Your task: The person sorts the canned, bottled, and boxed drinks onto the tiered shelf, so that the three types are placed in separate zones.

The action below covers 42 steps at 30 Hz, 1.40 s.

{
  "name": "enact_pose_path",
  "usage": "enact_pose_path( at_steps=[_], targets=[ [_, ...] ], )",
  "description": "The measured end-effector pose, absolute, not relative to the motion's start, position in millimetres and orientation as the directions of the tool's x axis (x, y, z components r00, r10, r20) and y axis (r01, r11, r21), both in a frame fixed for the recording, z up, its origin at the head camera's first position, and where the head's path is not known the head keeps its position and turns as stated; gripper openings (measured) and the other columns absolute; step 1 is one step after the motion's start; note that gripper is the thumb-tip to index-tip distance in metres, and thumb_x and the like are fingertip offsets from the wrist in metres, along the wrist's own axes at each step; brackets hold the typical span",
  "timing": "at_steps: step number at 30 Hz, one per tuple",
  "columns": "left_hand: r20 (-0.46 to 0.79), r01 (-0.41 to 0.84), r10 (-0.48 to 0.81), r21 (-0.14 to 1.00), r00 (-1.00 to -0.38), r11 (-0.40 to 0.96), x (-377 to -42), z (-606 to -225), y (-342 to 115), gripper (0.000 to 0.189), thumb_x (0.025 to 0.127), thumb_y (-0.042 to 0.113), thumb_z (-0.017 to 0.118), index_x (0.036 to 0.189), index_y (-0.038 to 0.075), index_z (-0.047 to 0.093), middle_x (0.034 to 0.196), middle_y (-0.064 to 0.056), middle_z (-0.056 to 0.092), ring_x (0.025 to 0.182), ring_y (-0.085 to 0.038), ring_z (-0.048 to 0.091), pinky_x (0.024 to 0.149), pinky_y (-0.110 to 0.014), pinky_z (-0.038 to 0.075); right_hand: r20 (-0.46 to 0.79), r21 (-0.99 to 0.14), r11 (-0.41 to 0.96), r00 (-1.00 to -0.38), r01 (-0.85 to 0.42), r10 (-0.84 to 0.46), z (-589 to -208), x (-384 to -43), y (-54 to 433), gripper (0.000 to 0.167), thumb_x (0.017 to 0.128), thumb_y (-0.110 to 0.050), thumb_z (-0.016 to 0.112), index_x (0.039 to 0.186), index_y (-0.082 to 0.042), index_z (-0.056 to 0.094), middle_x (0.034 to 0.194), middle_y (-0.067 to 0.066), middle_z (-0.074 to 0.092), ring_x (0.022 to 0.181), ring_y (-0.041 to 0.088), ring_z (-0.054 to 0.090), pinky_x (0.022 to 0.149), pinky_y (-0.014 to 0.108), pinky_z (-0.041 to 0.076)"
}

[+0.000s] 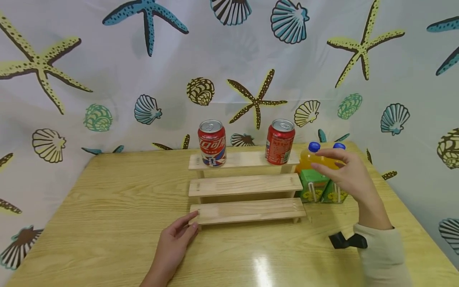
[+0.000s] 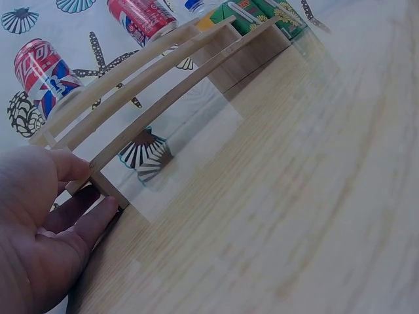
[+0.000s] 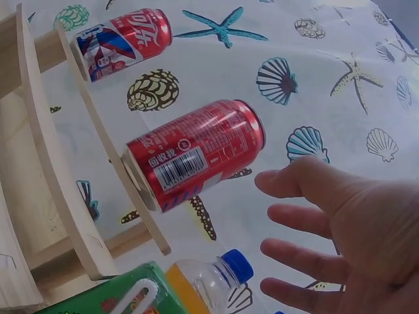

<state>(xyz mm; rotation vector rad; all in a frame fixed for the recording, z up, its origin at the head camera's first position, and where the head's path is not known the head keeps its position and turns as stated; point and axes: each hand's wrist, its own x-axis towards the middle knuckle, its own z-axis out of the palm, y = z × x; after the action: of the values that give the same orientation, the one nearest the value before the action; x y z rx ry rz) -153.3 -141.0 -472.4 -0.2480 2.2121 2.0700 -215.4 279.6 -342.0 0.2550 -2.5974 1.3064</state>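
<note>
A three-step wooden display rack (image 1: 244, 185) stands on the table. My left hand (image 1: 172, 243) holds the left end of its lowest step, fingers at the top corner and thumb by the front edge. Two red soda cans stand upright on the top step, a left can (image 1: 211, 143) and a right can (image 1: 281, 143). To the right of that can, my right hand (image 1: 348, 173) hovers over the drinks beside the rack, thumb and fingers apart with nothing between them. Partly behind it are orange juice bottles (image 1: 306, 160) with blue caps.
Green drink cartons (image 1: 312, 185) with straws stand in front of the bottles, against the rack's right side. Behind the table (image 1: 136, 199) hangs a white cloth (image 1: 172, 67) printed with starfish and shells. A black strap (image 1: 348, 241) sticks out from the right sleeve.
</note>
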Motion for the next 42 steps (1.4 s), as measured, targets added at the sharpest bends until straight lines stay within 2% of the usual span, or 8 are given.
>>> enact_pose_path(
  at_steps=[6,18,25,27,31,34,38,42],
  targets=[
    [-0.189,-0.192,-0.052,0.979,-0.981,0.065,-155,-472,-140,0.038,0.099,0.012,0.063,0.137,0.014,0.061,0.132,-0.012,0.06,0.105,-0.008,0.068,0.093,-0.018,0.056,0.263,-0.763,0.596,-0.962,-0.252,-0.071,-344,-218,292,0.043,0.092,-0.029,0.074,0.125,-0.001,0.067,0.132,0.018,0.061,0.129,0.037,0.046,0.11,0.072,0.035],
    [-0.186,-0.189,-0.038,0.979,-0.982,0.078,-154,-472,-141,0.04,0.101,0.013,0.061,0.14,0.013,0.058,0.145,-0.008,0.052,0.108,-0.006,0.067,0.095,-0.018,0.055,0.185,-0.759,0.623,-0.98,-0.192,-0.077,-343,-212,324,0.054,0.092,-0.031,0.075,0.135,-0.003,0.06,0.143,0.021,0.053,0.138,0.043,0.037,0.109,0.074,0.031],
    [-0.191,-0.194,-0.036,0.977,-0.981,0.091,-155,-472,-141,0.04,0.101,0.015,0.06,0.141,0.014,0.057,0.147,-0.005,0.05,0.109,-0.004,0.066,0.095,-0.017,0.055,0.178,-0.74,0.645,-0.981,-0.189,-0.083,-346,-212,344,0.051,0.092,-0.03,0.074,0.134,-0.004,0.061,0.144,0.021,0.052,0.139,0.043,0.035,0.104,0.076,0.033],
    [-0.192,-0.194,-0.036,0.977,-0.981,0.092,-155,-473,-141,0.04,0.101,0.015,0.06,0.141,0.014,0.057,0.146,-0.005,0.051,0.108,-0.004,0.066,0.095,-0.017,0.055,0.176,-0.749,0.636,-0.981,-0.186,-0.079,-348,-210,350,0.049,0.092,-0.028,0.074,0.133,-0.005,0.061,0.142,0.016,0.054,0.138,0.035,0.037,0.104,0.073,0.036],
    [-0.194,-0.197,-0.041,0.976,-0.98,0.089,-155,-473,-140,0.04,0.101,0.015,0.06,0.141,0.013,0.057,0.147,-0.006,0.051,0.107,-0.003,0.066,0.094,-0.017,0.055,0.197,-0.742,0.634,-0.975,-0.219,-0.106,-352,-207,362,0.045,0.092,-0.022,0.075,0.132,-0.006,0.063,0.136,0.006,0.055,0.128,0.006,0.042,0.102,0.067,0.043],
    [-0.195,-0.198,-0.044,0.976,-0.98,0.088,-155,-474,-140,0.04,0.101,0.015,0.06,0.141,0.013,0.057,0.148,-0.006,0.05,0.107,-0.003,0.066,0.094,-0.017,0.055,0.212,-0.715,0.658,-0.97,-0.237,-0.119,-355,-206,369,0.041,0.091,-0.02,0.075,0.129,-0.008,0.066,0.135,0.002,0.056,0.119,-0.007,0.042,0.101,0.048,0.052],
    [-0.194,-0.198,-0.047,0.976,-0.98,0.091,-155,-474,-141,0.04,0.101,0.016,0.061,0.141,0.013,0.057,0.149,-0.006,0.05,0.107,-0.004,0.066,0.093,-0.016,0.056,0.204,-0.694,0.682,-0.972,-0.229,-0.118,-359,-206,376,0.04,0.091,-0.022,0.075,0.129,-0.012,0.067,0.139,0.004,0.054,0.121,-0.003,0.045,0.092,0.024,0.051],
    [-0.193,-0.197,-0.049,0.975,-0.98,0.102,-155,-473,-141,0.04,0.101,0.017,0.061,0.141,0.014,0.058,0.148,-0.007,0.05,0.108,-0.004,0.066,0.092,-0.016,0.056,0.185,-0.697,0.685,-0.976,-0.211,-0.113,-365,-207,383,0.044,0.09,-0.022,0.076,0.131,-0.011,0.065,0.142,0.002,0.053,0.124,-0.002,0.044,0.093,0.026,0.048]
  ],
)
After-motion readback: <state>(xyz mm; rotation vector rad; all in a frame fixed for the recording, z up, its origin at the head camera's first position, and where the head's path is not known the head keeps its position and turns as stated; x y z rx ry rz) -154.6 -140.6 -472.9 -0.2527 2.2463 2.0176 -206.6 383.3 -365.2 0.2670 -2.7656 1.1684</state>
